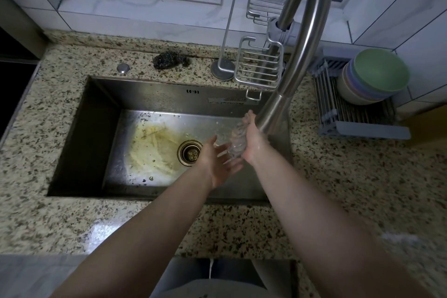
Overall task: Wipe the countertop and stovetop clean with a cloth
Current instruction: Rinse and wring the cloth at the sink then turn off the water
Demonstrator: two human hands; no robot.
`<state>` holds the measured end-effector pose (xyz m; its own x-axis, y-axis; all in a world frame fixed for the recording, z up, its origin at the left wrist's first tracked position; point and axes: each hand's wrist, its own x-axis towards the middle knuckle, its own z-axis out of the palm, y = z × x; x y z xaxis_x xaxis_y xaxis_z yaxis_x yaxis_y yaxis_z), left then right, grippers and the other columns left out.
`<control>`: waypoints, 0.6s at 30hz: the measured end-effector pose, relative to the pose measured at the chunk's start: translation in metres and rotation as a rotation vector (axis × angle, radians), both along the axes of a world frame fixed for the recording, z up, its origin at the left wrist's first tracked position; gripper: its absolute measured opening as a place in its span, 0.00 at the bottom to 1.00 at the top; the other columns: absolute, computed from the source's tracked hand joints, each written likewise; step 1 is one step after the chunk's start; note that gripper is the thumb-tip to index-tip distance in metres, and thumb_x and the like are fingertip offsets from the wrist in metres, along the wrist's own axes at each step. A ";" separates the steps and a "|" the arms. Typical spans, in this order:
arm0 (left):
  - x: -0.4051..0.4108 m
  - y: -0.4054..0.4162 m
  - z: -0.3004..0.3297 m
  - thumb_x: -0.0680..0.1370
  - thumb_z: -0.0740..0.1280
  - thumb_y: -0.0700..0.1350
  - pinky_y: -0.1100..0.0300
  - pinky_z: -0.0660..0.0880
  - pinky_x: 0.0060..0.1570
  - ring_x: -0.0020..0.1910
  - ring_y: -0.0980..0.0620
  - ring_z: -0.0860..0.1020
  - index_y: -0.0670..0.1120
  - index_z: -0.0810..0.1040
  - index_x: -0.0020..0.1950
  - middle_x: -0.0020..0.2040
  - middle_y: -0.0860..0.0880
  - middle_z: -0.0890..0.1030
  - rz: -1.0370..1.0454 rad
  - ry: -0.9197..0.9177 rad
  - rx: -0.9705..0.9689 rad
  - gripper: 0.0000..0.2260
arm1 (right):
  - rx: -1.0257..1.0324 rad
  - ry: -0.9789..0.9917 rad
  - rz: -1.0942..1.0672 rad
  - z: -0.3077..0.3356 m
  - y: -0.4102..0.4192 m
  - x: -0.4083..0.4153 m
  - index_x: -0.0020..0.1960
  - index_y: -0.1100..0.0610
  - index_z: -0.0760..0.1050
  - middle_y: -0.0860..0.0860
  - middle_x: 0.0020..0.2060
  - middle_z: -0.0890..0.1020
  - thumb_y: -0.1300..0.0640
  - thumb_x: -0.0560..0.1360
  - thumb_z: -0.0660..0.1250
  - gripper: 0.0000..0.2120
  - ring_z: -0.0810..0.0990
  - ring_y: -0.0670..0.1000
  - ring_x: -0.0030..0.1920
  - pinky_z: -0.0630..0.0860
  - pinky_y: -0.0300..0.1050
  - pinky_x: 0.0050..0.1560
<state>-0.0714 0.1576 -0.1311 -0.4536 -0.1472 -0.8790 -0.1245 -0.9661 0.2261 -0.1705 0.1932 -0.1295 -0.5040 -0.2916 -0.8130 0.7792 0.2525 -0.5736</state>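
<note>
Both my bare forearms reach out over a stainless steel sink. My left hand is open, palm up, fingers spread and relaxed. My right hand is open too, fingers straight, under running water from the curved brushed-steel faucet just above it. Neither hand holds a cloth. Left of my hands, the sink floor is stained yellow around a round metal drain. Speckled granite counter surrounds the sink.
</note>
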 end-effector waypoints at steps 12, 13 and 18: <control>-0.040 0.009 0.024 0.85 0.60 0.52 0.55 0.79 0.51 0.50 0.47 0.83 0.43 0.83 0.55 0.50 0.42 0.85 0.050 0.023 -0.181 0.16 | -0.262 -0.020 -0.114 -0.005 0.027 0.021 0.66 0.62 0.79 0.62 0.62 0.82 0.46 0.84 0.57 0.23 0.79 0.60 0.66 0.72 0.54 0.71; -0.041 0.012 0.020 0.84 0.62 0.52 0.54 0.80 0.51 0.50 0.46 0.83 0.43 0.84 0.53 0.50 0.42 0.86 0.044 -0.009 -0.240 0.16 | -0.310 -0.160 -0.169 -0.006 0.030 0.021 0.62 0.61 0.82 0.60 0.59 0.85 0.45 0.82 0.58 0.23 0.81 0.59 0.64 0.73 0.53 0.71; -0.034 0.014 -0.011 0.85 0.58 0.49 0.44 0.55 0.79 0.75 0.42 0.68 0.45 0.78 0.66 0.71 0.43 0.75 -0.425 -0.310 -1.042 0.15 | -0.359 -0.275 -0.146 0.013 0.034 0.022 0.42 0.53 0.89 0.56 0.51 0.87 0.45 0.81 0.64 0.20 0.83 0.58 0.59 0.77 0.56 0.62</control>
<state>-0.1050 0.1714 -0.1421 -0.4269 -0.7508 -0.5040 -0.5826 -0.1980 0.7883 -0.1488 0.2267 -0.1168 -0.3409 -0.5209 -0.7826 0.9269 -0.0472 -0.3723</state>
